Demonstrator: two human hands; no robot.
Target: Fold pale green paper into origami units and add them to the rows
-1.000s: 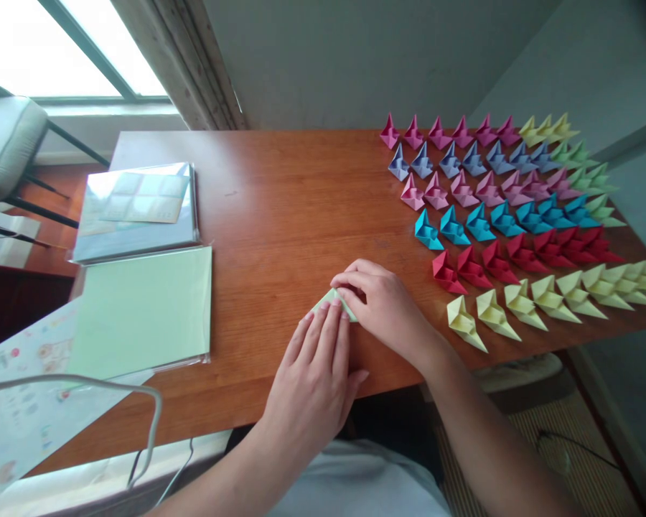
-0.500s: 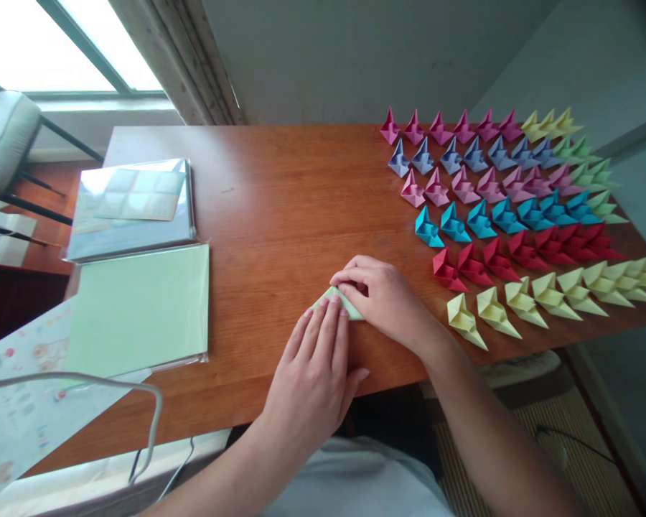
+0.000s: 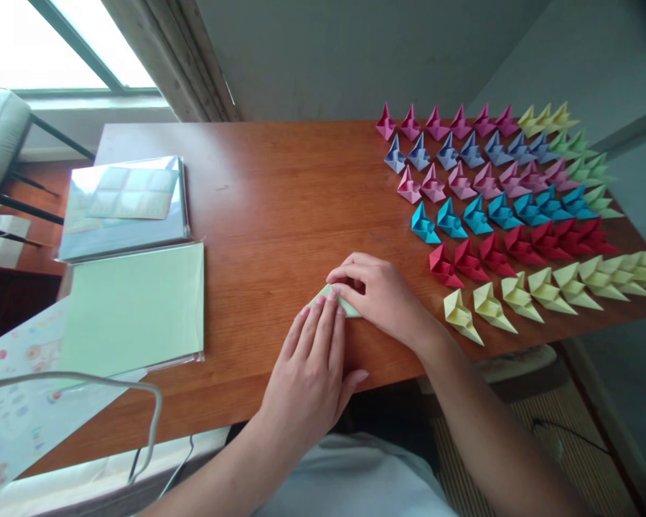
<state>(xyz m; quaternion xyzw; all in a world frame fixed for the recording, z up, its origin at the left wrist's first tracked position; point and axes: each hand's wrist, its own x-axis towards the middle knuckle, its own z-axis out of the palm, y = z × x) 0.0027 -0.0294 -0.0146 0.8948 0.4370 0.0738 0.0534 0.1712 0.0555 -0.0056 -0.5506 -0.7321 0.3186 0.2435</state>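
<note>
A small folded piece of pale green origami paper (image 3: 349, 309) lies flat on the wooden table near its front edge, mostly covered by my hands. My left hand (image 3: 306, 362) rests on it with the fingers stretched out side by side, the fingertips pressing the paper and the thumb pointing right. My right hand (image 3: 374, 291) pinches the top corner of the paper between thumb and fingertips. Rows of folded paper boats begin to the right of my hands, the closest being a pale yellow one (image 3: 461, 318).
Red boats (image 3: 494, 257), blue boats (image 3: 476, 217) and pink, purple and green ones fill the table's right side. At left lie a pack of light green paper (image 3: 134, 309), a wrapped pack (image 3: 126, 240), a printed sheet (image 3: 16, 402) and a grey cable (image 3: 153, 424).
The view has shifted slightly. My left fingertips have moved a little up toward the paper's top corner; my right hand keeps its pinch there.
</note>
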